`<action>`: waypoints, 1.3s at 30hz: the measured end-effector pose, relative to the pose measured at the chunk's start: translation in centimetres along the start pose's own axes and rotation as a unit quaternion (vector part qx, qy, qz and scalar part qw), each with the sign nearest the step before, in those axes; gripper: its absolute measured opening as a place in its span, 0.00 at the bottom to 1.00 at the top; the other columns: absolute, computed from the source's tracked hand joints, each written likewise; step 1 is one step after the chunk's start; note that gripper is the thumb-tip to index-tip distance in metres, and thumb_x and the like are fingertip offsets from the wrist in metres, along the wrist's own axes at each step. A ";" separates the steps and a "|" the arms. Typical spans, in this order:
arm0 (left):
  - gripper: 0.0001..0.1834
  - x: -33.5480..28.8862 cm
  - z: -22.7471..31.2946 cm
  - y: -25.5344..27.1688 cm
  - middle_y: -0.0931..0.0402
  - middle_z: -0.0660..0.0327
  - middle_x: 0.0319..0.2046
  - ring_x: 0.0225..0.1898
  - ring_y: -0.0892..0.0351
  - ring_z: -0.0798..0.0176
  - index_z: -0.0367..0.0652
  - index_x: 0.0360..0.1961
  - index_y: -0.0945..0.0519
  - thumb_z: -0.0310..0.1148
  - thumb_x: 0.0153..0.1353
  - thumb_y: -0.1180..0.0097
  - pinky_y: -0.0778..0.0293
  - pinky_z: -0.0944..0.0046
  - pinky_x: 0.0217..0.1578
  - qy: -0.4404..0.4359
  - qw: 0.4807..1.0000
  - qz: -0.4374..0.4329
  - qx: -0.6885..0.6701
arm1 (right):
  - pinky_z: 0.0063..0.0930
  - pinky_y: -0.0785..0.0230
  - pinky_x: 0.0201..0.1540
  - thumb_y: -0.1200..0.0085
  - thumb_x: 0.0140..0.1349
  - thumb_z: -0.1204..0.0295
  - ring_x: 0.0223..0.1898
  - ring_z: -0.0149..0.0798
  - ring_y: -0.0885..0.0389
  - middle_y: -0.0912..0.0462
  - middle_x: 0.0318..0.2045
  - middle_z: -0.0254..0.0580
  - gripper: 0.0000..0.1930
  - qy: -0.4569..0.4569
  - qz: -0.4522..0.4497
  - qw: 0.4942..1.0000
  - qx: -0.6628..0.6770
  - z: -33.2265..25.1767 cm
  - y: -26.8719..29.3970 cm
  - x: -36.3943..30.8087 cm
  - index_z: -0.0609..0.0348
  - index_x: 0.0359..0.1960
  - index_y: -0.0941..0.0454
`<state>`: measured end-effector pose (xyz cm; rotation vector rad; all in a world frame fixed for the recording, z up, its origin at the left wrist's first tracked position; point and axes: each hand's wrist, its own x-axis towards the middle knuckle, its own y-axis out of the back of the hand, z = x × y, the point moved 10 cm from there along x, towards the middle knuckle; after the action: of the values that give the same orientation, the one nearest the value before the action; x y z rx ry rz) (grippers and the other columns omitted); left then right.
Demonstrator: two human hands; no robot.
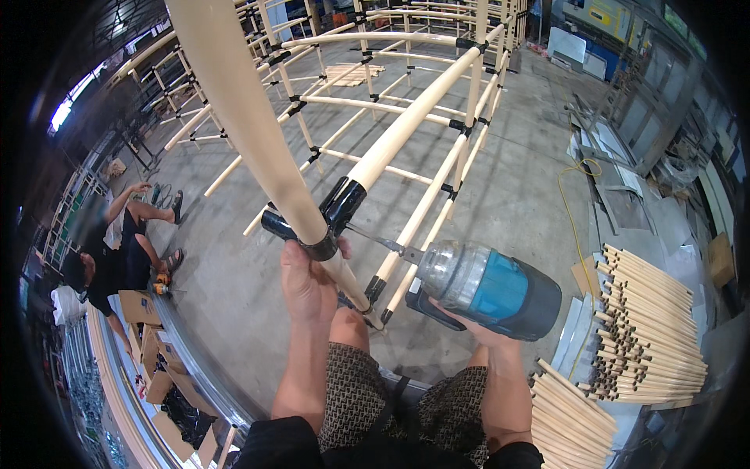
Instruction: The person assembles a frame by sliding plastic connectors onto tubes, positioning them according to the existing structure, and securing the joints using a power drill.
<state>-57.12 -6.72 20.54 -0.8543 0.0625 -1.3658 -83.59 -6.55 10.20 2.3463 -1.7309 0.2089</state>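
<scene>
My right hand is wrapped round the handle of a teal and black cordless drill. A long thin bit runs from its chuck leftward to a black pipe joint; whether the tip sits in a screw I cannot make out. My left hand closes round a cream upright pipe just beneath that joint, thumb and fingers on either side. From the joint a second cream pipe stretches away to the far right. Part of the left fingers is hidden behind the upright.
A large frame of cream pipes and black joints extends ahead. Bundled pipes lie at right, near a yellow cable. At left a person sits low beside an orange drill and open cardboard boxes.
</scene>
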 end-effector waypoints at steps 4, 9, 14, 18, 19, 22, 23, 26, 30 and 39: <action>0.30 0.0 0.1 -0.2 0.24 0.56 0.44 0.40 0.25 0.59 0.40 0.57 0.30 0.57 0.71 0.59 0.29 0.57 0.40 -0.005 1.000 0.004 -0.003 | 0.50 0.35 0.67 0.52 0.70 0.70 0.64 0.50 0.32 0.33 0.64 0.52 0.26 -0.005 0.005 1.000 0.015 -0.2 0.7 -0.1 0.63 0.67 0.42; 0.32 -0.1 0.0 0.0 0.24 0.56 0.44 0.40 0.25 0.59 0.40 0.58 0.31 0.58 0.69 0.57 0.29 0.57 0.40 0.009 1.000 0.007 0.015 | 0.49 0.34 0.67 0.51 0.69 0.70 0.64 0.49 0.32 0.32 0.63 0.51 0.26 0.002 0.020 0.999 0.027 -0.8 1.3 0.3 0.62 0.67 0.41; 0.34 0.0 0.1 -0.3 0.24 0.56 0.44 0.39 0.25 0.58 0.40 0.59 0.31 0.59 0.67 0.55 0.28 0.57 0.39 0.008 0.999 -0.019 0.028 | 0.49 0.34 0.67 0.50 0.69 0.69 0.64 0.48 0.32 0.32 0.63 0.50 0.26 0.020 0.063 0.995 0.069 -1.3 2.7 -0.1 0.61 0.67 0.41; 0.33 0.0 0.2 -0.3 0.24 0.57 0.44 0.38 0.25 0.58 0.41 0.59 0.31 0.59 0.67 0.55 0.28 0.59 0.39 0.008 1.000 0.004 0.025 | 0.48 0.34 0.67 0.49 0.69 0.69 0.64 0.48 0.32 0.31 0.63 0.49 0.27 0.029 0.090 0.992 0.087 -1.4 3.7 -0.7 0.61 0.67 0.40; 0.33 0.0 0.1 -0.3 0.24 0.57 0.44 0.38 0.25 0.59 0.41 0.59 0.31 0.59 0.67 0.55 0.28 0.59 0.38 0.009 1.000 0.009 0.018 | 0.48 0.34 0.67 0.49 0.69 0.69 0.64 0.47 0.32 0.31 0.63 0.49 0.27 0.028 0.089 0.992 0.081 -1.5 3.6 -0.8 0.61 0.67 0.40; 0.33 0.0 0.0 -0.2 0.24 0.57 0.43 0.37 0.25 0.59 0.41 0.59 0.31 0.59 0.68 0.55 0.29 0.59 0.38 0.009 1.000 0.013 0.003 | 0.48 0.34 0.67 0.48 0.68 0.69 0.64 0.47 0.32 0.31 0.63 0.48 0.27 0.023 0.078 0.995 0.061 -1.4 3.1 -0.8 0.60 0.67 0.40; 0.33 0.1 0.0 -0.3 0.24 0.57 0.43 0.37 0.26 0.59 0.42 0.60 0.31 0.59 0.68 0.56 0.29 0.59 0.38 0.009 1.000 0.008 0.002 | 0.48 0.34 0.67 0.48 0.68 0.69 0.64 0.47 0.32 0.31 0.63 0.48 0.27 0.022 0.080 0.995 0.061 -1.3 3.2 -1.0 0.60 0.67 0.40; 0.33 0.1 0.1 -0.4 0.25 0.57 0.43 0.37 0.26 0.59 0.42 0.60 0.31 0.59 0.68 0.56 0.29 0.59 0.37 0.007 1.000 0.002 0.006 | 0.47 0.34 0.67 0.47 0.68 0.69 0.64 0.46 0.32 0.31 0.63 0.47 0.27 0.030 0.100 0.991 0.086 -1.6 4.1 -1.3 0.59 0.67 0.40; 0.28 0.2 0.6 -0.5 0.21 0.57 0.37 0.34 0.21 0.56 0.36 0.47 0.24 0.54 0.67 0.48 0.25 0.59 0.33 -0.010 0.999 0.042 -0.025 | 0.47 0.34 0.67 0.47 0.68 0.69 0.64 0.46 0.32 0.30 0.62 0.47 0.27 0.043 0.119 0.982 0.137 -3.7 5.4 -1.4 0.59 0.66 0.39; 0.27 0.1 0.9 -1.1 0.20 0.55 0.35 0.34 0.20 0.57 0.35 0.43 0.23 0.54 0.67 0.48 0.24 0.58 0.36 -0.011 0.999 0.035 -0.006 | 0.46 0.34 0.67 0.45 0.67 0.68 0.64 0.44 0.32 0.29 0.62 0.45 0.28 -0.127 -0.019 0.991 0.049 -5.9 -0.2 0.9 0.57 0.66 0.39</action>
<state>-57.54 -6.32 21.80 -0.8686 0.0831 -1.2915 -83.01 -5.83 16.13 2.5690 -1.8221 -0.0132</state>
